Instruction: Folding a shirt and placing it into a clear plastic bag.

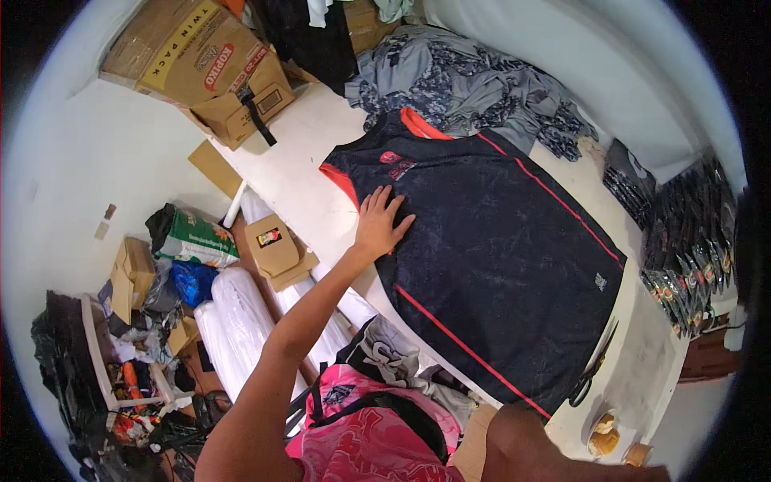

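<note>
Red-striped black jersey [498, 257], mottled grey fabric [474, 80], white tabletop [301, 153], brown carton [181, 68], green-and-white bag [197, 238]

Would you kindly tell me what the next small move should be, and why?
Perhaps the left hand could fold the near red-lined armhole inward over the black sleeveless jersey, since the jersey lies spread out and the open hand rests on it, right by that armhole.
</note>
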A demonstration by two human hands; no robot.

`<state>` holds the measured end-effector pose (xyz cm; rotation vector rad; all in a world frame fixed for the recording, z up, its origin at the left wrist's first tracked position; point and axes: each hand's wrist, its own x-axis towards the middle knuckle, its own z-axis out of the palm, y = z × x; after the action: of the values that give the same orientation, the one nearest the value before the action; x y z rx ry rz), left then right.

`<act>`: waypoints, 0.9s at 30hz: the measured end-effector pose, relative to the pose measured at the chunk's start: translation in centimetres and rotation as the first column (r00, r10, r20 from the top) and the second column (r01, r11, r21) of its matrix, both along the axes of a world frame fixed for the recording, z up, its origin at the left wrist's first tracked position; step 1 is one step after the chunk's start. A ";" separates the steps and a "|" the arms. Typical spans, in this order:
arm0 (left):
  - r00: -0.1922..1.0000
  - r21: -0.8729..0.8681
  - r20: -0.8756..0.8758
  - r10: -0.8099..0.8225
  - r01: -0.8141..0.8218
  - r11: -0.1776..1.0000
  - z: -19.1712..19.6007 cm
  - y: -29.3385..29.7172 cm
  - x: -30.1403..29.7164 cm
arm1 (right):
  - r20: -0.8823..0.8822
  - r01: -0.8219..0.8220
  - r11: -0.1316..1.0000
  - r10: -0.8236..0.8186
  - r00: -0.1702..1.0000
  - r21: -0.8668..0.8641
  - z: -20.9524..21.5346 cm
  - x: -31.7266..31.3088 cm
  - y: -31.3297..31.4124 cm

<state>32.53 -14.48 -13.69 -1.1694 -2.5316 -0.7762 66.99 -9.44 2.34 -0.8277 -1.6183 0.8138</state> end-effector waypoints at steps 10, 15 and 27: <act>0.999 0.084 0.036 -0.002 -0.001 0.996 0.4 -0.3 -0.3 | 0.380 -0.344 0.937 0.339 0.861 -0.058 -9.3 -11.1 11.7; 0.969 0.246 0.100 -0.227 0.197 0.949 2.4 -3.5 1.1 | 0.779 -0.334 0.926 0.077 0.623 0.176 -13.0 -12.8 13.7; 0.964 0.201 0.263 0.035 -0.090 0.975 2.6 -7.2 5.2 | 0.450 -0.682 0.694 0.546 0.707 0.229 -12.2 -36.2 20.4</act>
<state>37.77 -21.72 -11.09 -0.9680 -2.5913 -1.2186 30.75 10.95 -9.83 -0.1013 -2.3544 0.7915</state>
